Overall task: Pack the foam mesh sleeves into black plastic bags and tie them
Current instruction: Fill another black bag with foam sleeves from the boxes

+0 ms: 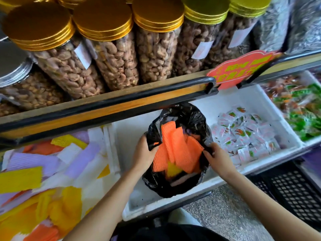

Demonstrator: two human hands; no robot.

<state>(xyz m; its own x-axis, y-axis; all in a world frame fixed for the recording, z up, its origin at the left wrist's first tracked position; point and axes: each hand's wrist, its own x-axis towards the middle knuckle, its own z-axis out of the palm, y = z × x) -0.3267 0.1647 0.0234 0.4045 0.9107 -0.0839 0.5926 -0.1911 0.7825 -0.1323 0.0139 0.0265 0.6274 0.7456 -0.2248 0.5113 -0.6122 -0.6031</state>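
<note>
A black plastic bag (187, 117) stands with its mouth wide inside a white foam box (132, 129). Orange foam mesh sleeves (177, 148) fill it, with a yellow one (172, 170) lower down. My left hand (144, 153) grips the bag's left rim, fingers curled over the edge. My right hand (218, 157) pinches the right rim. More loose sleeves in purple, yellow, orange and white (43, 171) lie heaped in a box at the left.
Small white snack packets (246, 134) fill the right half of the white foam box. Green-wrapped snacks (302, 108) lie in another tray at far right. Gold-lidded jars of nuts (111, 49) stand on the shelf above. A black crate (293, 193) sits at lower right.
</note>
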